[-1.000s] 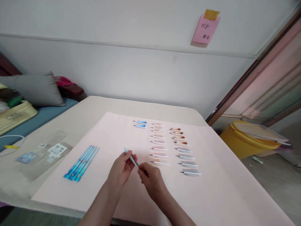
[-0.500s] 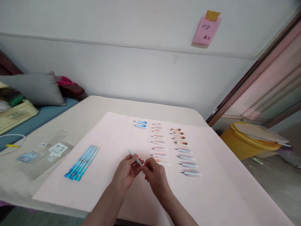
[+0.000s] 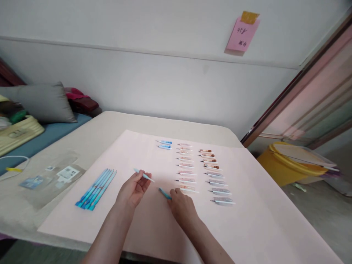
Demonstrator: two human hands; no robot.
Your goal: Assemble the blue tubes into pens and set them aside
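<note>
My left hand is closed around a thin light-blue pen barrel, held just above the pink paper sheet. My right hand pinches a short darker blue pen piece that sticks out to the left. The two pieces are apart, with a gap between my hands. To the left lies a bundle of several blue pens. Beyond my right hand, rows of small pen tips lie in columns, with two blue tips at the far left column.
A clear plastic packet with labels lies on the beige table at left. A grey pillow sits on a blue bed beyond. A yellow tub stands on the floor at right. A pink note hangs on the wall.
My hands held one pen together; now they have drawn apart, the left keeping the light barrel and moving left, the right keeping the short blue piece.
</note>
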